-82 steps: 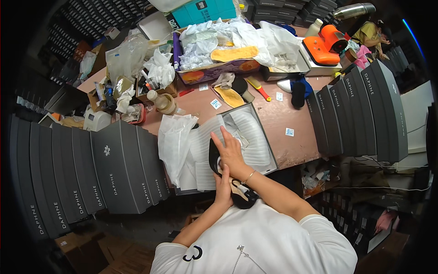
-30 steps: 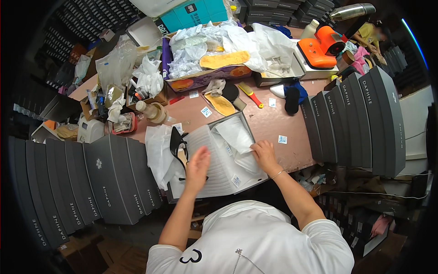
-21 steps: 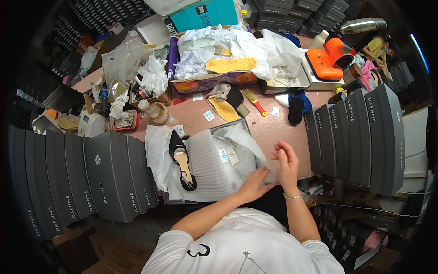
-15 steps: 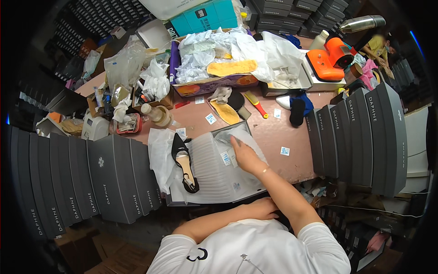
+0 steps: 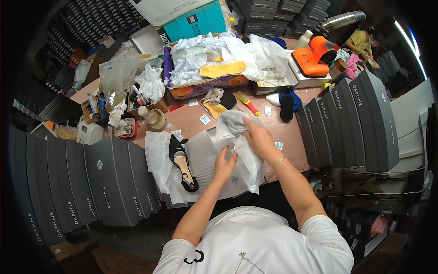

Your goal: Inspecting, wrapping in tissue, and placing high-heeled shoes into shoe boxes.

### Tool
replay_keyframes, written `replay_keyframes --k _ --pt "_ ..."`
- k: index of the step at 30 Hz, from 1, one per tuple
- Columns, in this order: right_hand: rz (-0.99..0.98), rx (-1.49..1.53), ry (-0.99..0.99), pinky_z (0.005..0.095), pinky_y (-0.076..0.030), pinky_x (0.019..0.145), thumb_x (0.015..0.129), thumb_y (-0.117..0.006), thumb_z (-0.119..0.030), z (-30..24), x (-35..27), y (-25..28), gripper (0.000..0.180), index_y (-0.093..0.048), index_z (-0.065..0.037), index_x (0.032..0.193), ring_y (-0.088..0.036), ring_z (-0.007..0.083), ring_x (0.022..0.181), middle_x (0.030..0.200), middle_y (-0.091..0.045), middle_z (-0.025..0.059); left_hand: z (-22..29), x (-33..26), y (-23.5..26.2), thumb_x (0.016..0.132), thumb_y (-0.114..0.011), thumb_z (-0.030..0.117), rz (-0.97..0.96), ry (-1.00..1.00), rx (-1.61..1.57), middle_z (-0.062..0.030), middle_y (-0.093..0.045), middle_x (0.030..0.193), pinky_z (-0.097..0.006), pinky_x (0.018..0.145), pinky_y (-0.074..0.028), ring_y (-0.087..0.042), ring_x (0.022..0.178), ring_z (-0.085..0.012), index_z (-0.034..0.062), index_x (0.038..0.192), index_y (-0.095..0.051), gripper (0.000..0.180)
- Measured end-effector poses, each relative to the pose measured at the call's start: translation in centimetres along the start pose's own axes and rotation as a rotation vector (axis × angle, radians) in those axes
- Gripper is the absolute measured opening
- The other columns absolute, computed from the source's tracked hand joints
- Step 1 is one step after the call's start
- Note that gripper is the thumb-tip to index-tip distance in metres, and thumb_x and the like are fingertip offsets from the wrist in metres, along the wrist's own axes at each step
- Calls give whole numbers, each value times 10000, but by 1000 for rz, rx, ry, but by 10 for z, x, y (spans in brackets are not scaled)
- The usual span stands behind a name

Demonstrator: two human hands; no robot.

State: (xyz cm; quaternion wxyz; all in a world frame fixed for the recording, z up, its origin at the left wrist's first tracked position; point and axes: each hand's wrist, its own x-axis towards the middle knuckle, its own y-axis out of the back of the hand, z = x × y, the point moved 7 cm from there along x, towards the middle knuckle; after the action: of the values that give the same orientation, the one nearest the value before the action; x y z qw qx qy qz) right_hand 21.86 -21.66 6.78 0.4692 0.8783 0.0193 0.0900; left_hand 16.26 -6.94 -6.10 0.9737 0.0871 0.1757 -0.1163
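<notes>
White tissue paper [image 5: 248,166] hangs from my right hand [image 5: 262,140], pinched between thumb and fingers over the right half of an open shoebox. Just left of it, my left hand [image 5: 223,165] has its fingers apart beside the paper and grips nothing I can see. A black pointed slingback shoe [image 5: 181,160] lies on its own white paper on the box's left side. Between shoe and left hand is a ribbed white packing sheet [image 5: 200,157]. Most of the right half of the box is hidden by the paper and my hands.
Grey shoeboxes stand in rows at left [image 5: 109,180] and right [image 5: 340,125]. Behind are a carton [image 5: 214,86] of crumpled paper, a red-handled brush [image 5: 247,103], a glass jar [image 5: 155,119] and an orange machine [image 5: 311,61]. Another person sits at the far right.
My right hand has lifted the tissue paper up out of the box. My left hand has come from near my body to beside the paper. The view has shifted slightly.
</notes>
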Motion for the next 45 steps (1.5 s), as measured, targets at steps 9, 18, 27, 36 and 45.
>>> replay_keyframes --k 9,18,27,36,45 --pt "182 255 3 413 -487 670 870 -611 -157 -13 -29 -11 177 -630 -3 955 -630 375 790 836 -647 201 -1 -34 -11 916 -536 308 -359 379 -1142 -95 -632 1110 -387 835 -545 -643 959 -229 50 1208 -539 389" --pt "-226 874 -301 288 -475 582 849 -639 -94 -79 -90 -4 176 -592 28 966 -581 159 621 662 -581 77 18 -35 38 944 -477 424 -237 155 -1111 -89 -615 1073 -365 793 -538 -627 949 -209 47 1252 -504 488" --pt "-68 560 -49 257 -485 581 859 -595 -12 -95 -102 39 76 -614 39 912 -598 106 631 745 -631 100 2 -47 54 965 -377 528 -247 58 -999 -95 -575 1175 -355 868 -507 -589 1030 -229 98 1284 -467 543" --pt "-128 539 58 398 -386 999 695 -753 -307 -87 -108 -38 784 -418 -15 1340 -467 343 1203 1299 -479 205 6 -55 74 973 -448 424 113 -91 -366 -104 -481 1322 -344 938 -431 -511 1153 -197 -9 1331 -407 563" --pt "-120 632 149 367 -388 1014 590 -829 -288 -59 -84 21 896 -426 -31 1348 -483 292 1215 1311 -497 172 52 -14 86 982 -427 356 28 -45 -1155 -87 -534 1277 -386 1022 -399 -513 1176 -230 31 1284 -469 446"
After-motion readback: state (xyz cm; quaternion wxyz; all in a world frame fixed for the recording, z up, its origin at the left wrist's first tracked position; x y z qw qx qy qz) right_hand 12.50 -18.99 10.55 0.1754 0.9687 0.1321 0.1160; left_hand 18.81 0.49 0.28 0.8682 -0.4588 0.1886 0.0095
